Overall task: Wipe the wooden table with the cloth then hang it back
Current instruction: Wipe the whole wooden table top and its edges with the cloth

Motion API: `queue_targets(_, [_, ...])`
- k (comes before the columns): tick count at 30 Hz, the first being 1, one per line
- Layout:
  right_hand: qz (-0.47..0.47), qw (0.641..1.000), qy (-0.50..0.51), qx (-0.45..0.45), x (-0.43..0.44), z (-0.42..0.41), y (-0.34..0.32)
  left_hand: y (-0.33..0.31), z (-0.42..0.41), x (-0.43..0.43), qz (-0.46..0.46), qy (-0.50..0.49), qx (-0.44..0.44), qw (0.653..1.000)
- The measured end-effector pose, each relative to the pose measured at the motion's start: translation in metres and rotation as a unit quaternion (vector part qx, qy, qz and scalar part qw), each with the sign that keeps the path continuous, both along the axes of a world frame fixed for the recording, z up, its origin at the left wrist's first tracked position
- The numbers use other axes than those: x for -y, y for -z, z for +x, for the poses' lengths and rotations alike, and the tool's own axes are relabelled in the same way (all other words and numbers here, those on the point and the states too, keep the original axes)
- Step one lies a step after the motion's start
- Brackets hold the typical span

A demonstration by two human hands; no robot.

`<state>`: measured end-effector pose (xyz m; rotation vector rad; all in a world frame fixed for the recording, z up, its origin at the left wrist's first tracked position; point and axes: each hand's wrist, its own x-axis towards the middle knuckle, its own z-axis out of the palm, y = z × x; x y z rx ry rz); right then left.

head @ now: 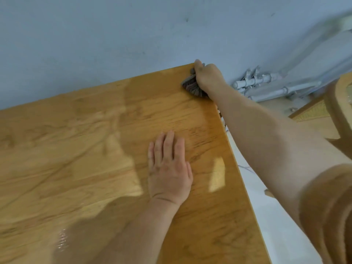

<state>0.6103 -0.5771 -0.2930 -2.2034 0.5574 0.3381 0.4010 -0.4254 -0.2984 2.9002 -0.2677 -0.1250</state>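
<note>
The wiping part of the job is going on, I think. The right hand [206, 77] has its fingers curled round a bunched grey cloth [192, 86] and presses it on the far right corner of the wooden table [76, 149], right beside the blue wall [114, 44]. The left hand [169, 168] lies flat on the tabletop, fingers straight, holding nothing. The next move is likely to pull the cloth back across the wood, pushing down. I see no place to hang it.
</note>
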Motion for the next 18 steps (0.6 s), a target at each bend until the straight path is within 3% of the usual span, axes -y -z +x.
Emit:
queue_targets(8, [0.021,0.999,-0.021,0.026,0.004,-0.008,0.006,0.0,-0.006,0.001,0.012,0.004,-0.001,1.0])
queue_targets(18, [-0.032,0.999,0.022,0.005,0.011,-0.117,0.01,0.001,-0.006,0.002,0.001,0.0,0.017,1.0])
